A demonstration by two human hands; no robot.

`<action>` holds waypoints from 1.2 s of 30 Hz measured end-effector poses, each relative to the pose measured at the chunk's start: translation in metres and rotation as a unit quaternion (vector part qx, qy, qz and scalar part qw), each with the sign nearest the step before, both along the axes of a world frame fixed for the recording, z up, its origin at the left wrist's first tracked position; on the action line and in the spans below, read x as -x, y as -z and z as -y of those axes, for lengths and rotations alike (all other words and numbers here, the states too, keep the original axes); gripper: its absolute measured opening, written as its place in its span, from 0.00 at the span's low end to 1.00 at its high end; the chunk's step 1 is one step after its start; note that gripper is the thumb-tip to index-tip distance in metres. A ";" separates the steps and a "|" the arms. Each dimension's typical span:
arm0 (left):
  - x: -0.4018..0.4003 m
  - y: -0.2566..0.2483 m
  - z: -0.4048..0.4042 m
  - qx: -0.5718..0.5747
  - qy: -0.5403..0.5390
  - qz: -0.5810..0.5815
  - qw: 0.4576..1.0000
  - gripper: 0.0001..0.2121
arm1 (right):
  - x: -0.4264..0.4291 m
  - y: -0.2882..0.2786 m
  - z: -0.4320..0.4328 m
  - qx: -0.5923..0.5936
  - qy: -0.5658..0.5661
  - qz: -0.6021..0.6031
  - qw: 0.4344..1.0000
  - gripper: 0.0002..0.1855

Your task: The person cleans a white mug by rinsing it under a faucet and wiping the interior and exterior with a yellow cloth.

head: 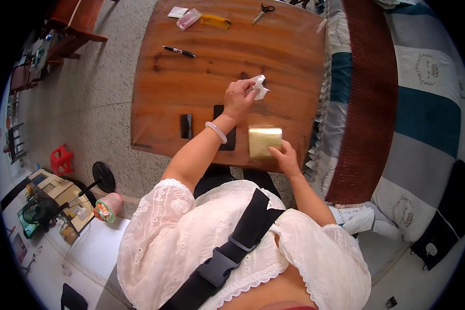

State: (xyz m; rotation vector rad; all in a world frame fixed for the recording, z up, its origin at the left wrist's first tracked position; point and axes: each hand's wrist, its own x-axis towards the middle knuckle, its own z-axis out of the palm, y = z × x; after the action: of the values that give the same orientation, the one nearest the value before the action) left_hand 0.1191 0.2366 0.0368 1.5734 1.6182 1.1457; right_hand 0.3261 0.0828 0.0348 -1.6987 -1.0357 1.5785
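My left hand [238, 97], with a pale bangle [216, 132] on its wrist, pinches a crumpled white tissue [260, 88] over the middle of the wooden table [213, 42]. In my right hand [288, 159] is a shiny gold square case [265, 142], gripped at its lower right near the table's front edge. The case is slightly blurred, and what it holds cannot be seen. Beneath my left forearm lies a flat black rectangular object [228, 138], partly hidden by the arm. A black comb [185, 126] rests to the left of it.
Farther back on the table are a pen [179, 51], scissors [263, 13], a yellow comb [216, 21], a pink packet [188, 19] and a white packet [177, 12]. A covered sofa [366, 100] borders the right side. A red stool [62, 159] and a pink basket [109, 206] stand at left.
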 end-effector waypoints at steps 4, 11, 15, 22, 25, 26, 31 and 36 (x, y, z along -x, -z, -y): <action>-0.030 -0.018 0.023 0.107 0.010 0.208 0.972 0.11 | -0.018 0.007 -0.015 0.015 -0.084 0.024 0.996 0.18; -0.056 -0.022 0.061 0.065 0.040 0.170 0.983 0.11 | 0.011 -0.059 -0.092 -0.032 0.085 -0.189 0.978 0.14; -0.047 -0.037 0.046 -0.052 0.109 -0.001 0.993 0.12 | 0.020 -0.038 -0.122 0.038 0.063 -0.311 0.948 0.13; 0.081 0.000 -0.038 -0.031 -0.039 -0.049 0.998 0.08 | -0.025 0.029 -0.193 -0.169 0.090 0.034 0.981 0.13; 0.141 0.005 -0.098 -0.101 -0.033 -0.137 0.985 0.07 | -0.038 0.046 -0.223 -0.322 0.032 0.374 0.869 0.14; 0.154 0.006 -0.117 -0.116 -0.040 -0.187 0.975 0.07 | -0.030 0.054 -0.225 -0.411 -0.023 0.397 0.820 0.15; 0.193 0.036 -0.196 -0.132 -0.043 -0.283 0.949 0.10 | 0.022 0.059 -0.211 -0.527 -0.380 0.298 0.699 0.22; 0.220 0.085 -0.217 -0.048 -0.068 -0.379 0.922 0.15 | 0.007 0.051 -0.272 -0.537 -0.417 0.278 0.679 0.22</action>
State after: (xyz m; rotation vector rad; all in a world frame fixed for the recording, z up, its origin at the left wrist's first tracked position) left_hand -0.1007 0.4535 -0.0485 2.1617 2.2005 0.7048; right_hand 0.3193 0.3543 -0.0160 -0.7783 -2.6213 0.3943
